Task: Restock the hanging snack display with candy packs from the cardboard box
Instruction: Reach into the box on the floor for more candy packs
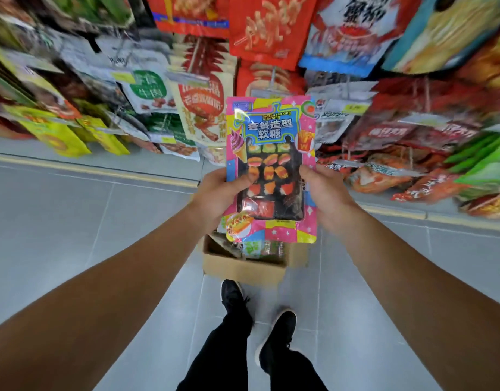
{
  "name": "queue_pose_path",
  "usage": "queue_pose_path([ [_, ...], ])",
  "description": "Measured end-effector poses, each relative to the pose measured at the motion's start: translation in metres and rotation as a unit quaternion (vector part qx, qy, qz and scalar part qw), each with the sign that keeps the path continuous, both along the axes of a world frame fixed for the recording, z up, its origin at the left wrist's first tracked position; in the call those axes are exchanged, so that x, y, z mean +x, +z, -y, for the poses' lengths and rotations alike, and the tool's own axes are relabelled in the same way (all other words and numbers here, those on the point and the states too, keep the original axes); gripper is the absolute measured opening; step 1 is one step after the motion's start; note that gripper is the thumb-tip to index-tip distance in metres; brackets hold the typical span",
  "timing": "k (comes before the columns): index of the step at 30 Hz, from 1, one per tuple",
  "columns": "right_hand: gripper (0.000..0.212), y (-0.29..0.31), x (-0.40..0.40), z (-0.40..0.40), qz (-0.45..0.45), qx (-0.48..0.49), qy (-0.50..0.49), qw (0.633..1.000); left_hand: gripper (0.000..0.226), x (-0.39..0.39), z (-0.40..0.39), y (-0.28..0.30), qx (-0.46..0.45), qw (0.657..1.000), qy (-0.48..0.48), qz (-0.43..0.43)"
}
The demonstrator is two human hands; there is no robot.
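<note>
On grey floor tiles (73, 221), a cardboard box (243, 268) holds packets; both hands grip a candy pack (271, 165).

Location: retail shop aisle, snack section.

The setting was identified as a shop by the dense rows of glossy printed snack bags hanging from display hooks (186, 108), several of which carried small pale price tags (353, 108) at their front ends. Large red foil snack packets (268, 32) filled the upper tier. The floor consisted of pale grey square tiles (73, 221) with a yellow line (102, 172) along the display base. An open brown cardboard box of stock (243, 268) stood on the floor below the display.
</note>
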State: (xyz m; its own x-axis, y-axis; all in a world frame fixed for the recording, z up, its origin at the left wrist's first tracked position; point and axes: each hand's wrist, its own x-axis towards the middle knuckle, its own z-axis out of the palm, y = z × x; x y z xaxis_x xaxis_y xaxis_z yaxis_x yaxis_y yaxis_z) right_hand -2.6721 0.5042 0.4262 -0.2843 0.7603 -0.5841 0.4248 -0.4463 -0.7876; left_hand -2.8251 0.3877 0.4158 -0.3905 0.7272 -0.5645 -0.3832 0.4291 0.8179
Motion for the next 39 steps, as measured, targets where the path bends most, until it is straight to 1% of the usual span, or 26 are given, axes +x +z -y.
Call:
queue_pose_path([
  [3,0.021,0.055,0.023,0.008,-0.043,0.024,-0.006,0.999,0.009,0.018,0.005,0.05,0.042,0.999,-0.01,-0.018],
  [5,0.022,0.081,0.037,0.007,-0.064,0.036,-0.007,0.997,0.017,0.032,0.004,0.082,0.072,0.997,-0.023,-0.034],
  [8,0.021,0.128,0.064,0.007,-0.121,0.071,-0.008,0.99,0.014,0.05,0.004,0.135,0.11,0.989,-0.043,-0.091],
  [9,0.019,0.143,0.072,0.007,-0.128,0.084,-0.009,0.988,0.014,0.057,0.003,0.151,0.124,0.985,-0.046,-0.11],
  [11,0.018,0.172,0.088,0.007,-0.13,0.108,-0.003,0.986,0.022,0.071,0.003,0.18,0.145,0.98,-0.048,-0.13],
  [14,0.015,0.219,0.118,0.007,-0.171,0.147,-0.006,0.974,0.014,0.1,0.006,0.227,0.178,0.971,-0.044,-0.155],
  [15,0.016,0.228,0.121,0.006,-0.171,0.156,-0.014,0.973,0.011,0.105,0.006,0.237,0.186,0.968,-0.045,-0.163],
  [17,0.038,0.261,0.14,0.006,-0.204,0.17,-0.009,0.964,0.009,0.122,0.005,0.268,0.213,0.957,-0.047,-0.188],
  [18,0.044,0.273,0.147,0.006,-0.213,0.173,-0.01,0.962,0.01,0.127,0.004,0.28,0.222,0.954,-0.048,-0.196],
  [21,0.046,0.308,0.161,-0.001,-0.231,0.213,-0.022,0.949,0.011,0.141,-0.004,0.318,0.255,0.942,-0.044,-0.213],
  [22,0.049,0.323,0.166,-0.002,-0.233,0.222,-0.011,0.947,0.01,0.147,-0.008,0.332,0.267,0.939,-0.043,-0.214],
  [23,0.044,0.337,0.17,-0.004,-0.235,0.24,-0.014,0.942,0.008,0.151,-0.01,0.344,0.278,0.935,-0.043,-0.214],
  [24,0.031,0.355,0.174,-0.002,-0.239,0.25,-0.004,0.938,0.007,0.155,-0.012,0.359,0.29,0.93,-0.042,-0.22],
  [25,0.021,0.364,0.178,-0.007,-0.252,0.257,0.004,0.933,0.007,0.159,-0.015,0.37,0.301,0.926,-0.041,-0.225],
  [26,0.026,0.375,0.182,-0.013,-0.258,0.263,0.005,0.93,0.008,0.16,-0.021,0.381,0.309,0.922,-0.04,-0.23],
  [27,0.045,0.382,0.182,-0.015,-0.259,0.27,-0.004,0.927,0.009,0.16,-0.025,0.388,0.311,0.919,-0.038,-0.239],
  [28,0.068,0.387,0.182,-0.018,-0.262,0.268,-0.015,0.927,0.011,0.162,-0.028,0.396,0.314,0.916,-0.034,-0.247],
  [29,0.086,0.396,0.182,-0.029,-0.279,0.27,-0.015,0.921,0.011,0.163,-0.034,0.409,0.321,0.913,-0.03,-0.251],
  [30,0.094,0.402,0.182,-0.038,-0.292,0.268,-0.017,0.918,0.011,0.165,-0.039,0.417,0.326,0.913,-0.024,-0.246],
  [31,0.096,0.408,0.183,-0.046,-0.295,0.268,-0.015,0.917,0.012,0.167,-0.044,0.426,0.331,0.913,-0.021,-0.238],
  [34,0.091,0.419,0.179,-0.08,-0.314,0.275,-0.032,0.908,0.009,0.17,-0.062,0.451,0.351,0.906,-0.015,-0.236],
  [35,0.09,0.428,0.18,-0.091,-0.324,0.285,-0.037,0.901,0.009,0.169,-0.07,0.463,0.366,0.899,-0.018,-0.24],
  [36,0.085,0.435,0.179,-0.09,-0.321,0.288,-0.045,0.901,0.009,0.17,-0.075,0.468,0.373,0.897,-0.016,-0.238],
  [37,0.073,0.448,0.179,-0.083,-0.314,0.302,-0.048,0.899,0.009,0.17,-0.08,0.475,0.38,0.895,-0.016,-0.235],
  [39,0.039,0.463,0.175,-0.089,-0.311,0.338,-0.038,0.887,0.009,0.167,-0.095,0.49,0.398,0.888,-0.023,-0.23],
])
